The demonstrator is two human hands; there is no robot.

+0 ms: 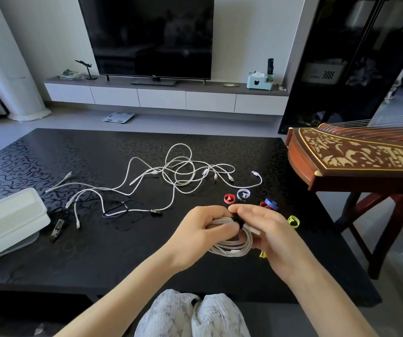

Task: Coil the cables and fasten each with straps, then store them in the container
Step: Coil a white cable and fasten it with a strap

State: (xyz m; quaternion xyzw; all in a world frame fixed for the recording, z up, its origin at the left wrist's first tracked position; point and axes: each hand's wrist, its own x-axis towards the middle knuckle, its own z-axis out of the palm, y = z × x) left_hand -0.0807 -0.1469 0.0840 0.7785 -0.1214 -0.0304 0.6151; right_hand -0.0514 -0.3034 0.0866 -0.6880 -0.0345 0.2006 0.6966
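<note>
Left hand (205, 227) grips coil (232, 248); right hand (266, 229) pinches strap (237, 221). Wrap snug, keep loops bunched.

My left hand (203, 229) and right hand (268, 229) cover most of the black strap (238, 221) and the top of the coiled white cable (234, 246), my right hand hides all but a tip of one yellow strap (263, 254), the white container (8, 215) is cut by the left edge, the guzheng (356, 154) by the right.
</note>
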